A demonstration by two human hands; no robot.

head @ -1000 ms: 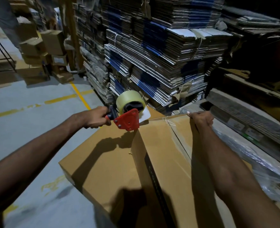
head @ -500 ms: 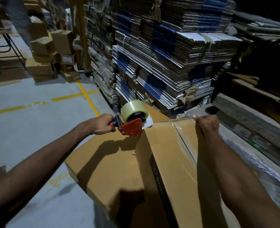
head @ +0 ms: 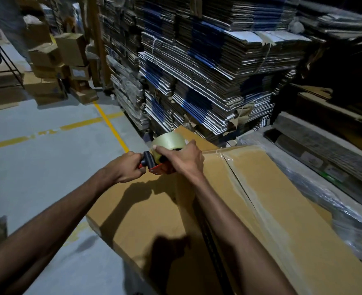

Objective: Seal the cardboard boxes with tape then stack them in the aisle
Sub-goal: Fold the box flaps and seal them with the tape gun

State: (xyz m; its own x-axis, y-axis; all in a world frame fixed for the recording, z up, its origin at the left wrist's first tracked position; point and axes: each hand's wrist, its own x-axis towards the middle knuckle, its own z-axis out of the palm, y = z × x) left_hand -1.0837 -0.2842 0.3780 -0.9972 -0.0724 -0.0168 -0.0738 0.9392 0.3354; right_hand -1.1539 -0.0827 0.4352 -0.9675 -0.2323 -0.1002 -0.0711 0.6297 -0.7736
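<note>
Two bare hands worked at the far top edge of a large brown cardboard box (head: 282, 209). The left hand (head: 127, 168) had its fingers curled tight round the black handle of a red tape dispenser (head: 154, 167), which sat against the box's upper corner. The right hand (head: 182, 158) lay over the dispenser, thumb and fingers hooked round the pale, translucent tape roll (head: 168, 141) mounted on it. The box lay on its side, tilted toward the camera, its plain side face in shadow from both arms. A strip of clear tape (head: 250, 201) ran along the centre seam of its lit face, glossy and slightly wrinkled, with a short piece crossing the far edge. A dark printed band ran down the near corner. Behind the box rose stacks of flattened cartons (head: 218, 71); plastic-wrapped bundles (head: 335, 199) lay just beside it on the right. Yellow floor lines (head: 109, 122) crossed the grey concrete to the left.
</note>
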